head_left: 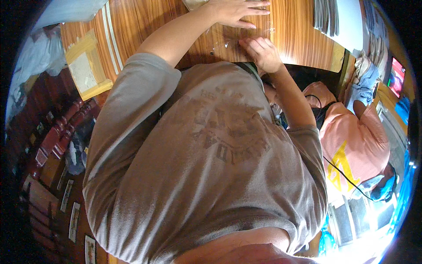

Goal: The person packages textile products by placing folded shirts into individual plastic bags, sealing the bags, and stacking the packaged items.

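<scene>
Clear plastic film [225, 44] lies close to the near edge of the wood-grain table [292, 22]; right hand [263, 52] curled, fingertips beside the film, can't tell if pinching it; left hand [233, 12] palm-down, fingers loosely spread, nothing visibly gripped; film could crease or slip over the near edge if tugged unevenly, glare could hide its border; grey stack [325, 17] well apart at right; pink-shirted person [357, 143] beyond.
</scene>
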A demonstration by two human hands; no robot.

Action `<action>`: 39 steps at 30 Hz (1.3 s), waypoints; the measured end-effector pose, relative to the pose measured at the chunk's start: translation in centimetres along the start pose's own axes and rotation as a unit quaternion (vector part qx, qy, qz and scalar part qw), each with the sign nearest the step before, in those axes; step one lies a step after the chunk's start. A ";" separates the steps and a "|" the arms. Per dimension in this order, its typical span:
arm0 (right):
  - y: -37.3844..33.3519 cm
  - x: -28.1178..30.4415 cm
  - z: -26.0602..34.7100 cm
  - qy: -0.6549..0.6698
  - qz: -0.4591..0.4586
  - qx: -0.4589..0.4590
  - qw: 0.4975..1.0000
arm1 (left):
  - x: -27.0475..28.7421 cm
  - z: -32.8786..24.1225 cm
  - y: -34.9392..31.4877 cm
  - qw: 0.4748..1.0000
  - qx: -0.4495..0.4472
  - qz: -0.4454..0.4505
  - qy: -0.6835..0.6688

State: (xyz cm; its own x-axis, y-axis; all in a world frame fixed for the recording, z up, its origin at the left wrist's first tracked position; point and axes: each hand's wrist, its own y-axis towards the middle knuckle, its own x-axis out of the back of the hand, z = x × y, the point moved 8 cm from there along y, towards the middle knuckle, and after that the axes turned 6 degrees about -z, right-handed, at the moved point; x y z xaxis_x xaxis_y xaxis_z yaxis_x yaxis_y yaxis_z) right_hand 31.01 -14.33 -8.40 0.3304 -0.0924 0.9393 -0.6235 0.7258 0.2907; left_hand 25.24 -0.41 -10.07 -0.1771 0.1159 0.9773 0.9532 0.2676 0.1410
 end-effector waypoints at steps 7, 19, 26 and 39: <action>-0.4 0.6 0.2 0.006 -0.052 -0.046 0.998 | -0.2 -0.3 0.4 0.999 -0.006 0.045 0.015; 0.4 0.2 2.1 0.033 -0.049 0.005 0.998 | 0.4 -0.5 0.4 0.997 -0.016 0.067 0.028; -1.2 1.2 0.5 0.124 -0.116 -0.051 0.984 | 0.4 -1.2 -3.6 0.990 -0.089 -0.100 0.034; -1.5 -1.8 0.2 0.056 0.125 -0.006 0.990 | 0.0 -9.5 -23.6 0.979 0.190 0.008 0.070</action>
State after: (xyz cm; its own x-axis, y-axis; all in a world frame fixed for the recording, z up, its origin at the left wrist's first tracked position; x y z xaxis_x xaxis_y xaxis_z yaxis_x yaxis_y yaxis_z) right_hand 31.20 -15.36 -10.53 0.2436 0.1680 0.9552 -0.6873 0.7248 0.0478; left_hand 5.06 -15.80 -11.87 -0.1020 -0.0017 0.9948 0.7914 0.6057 0.0821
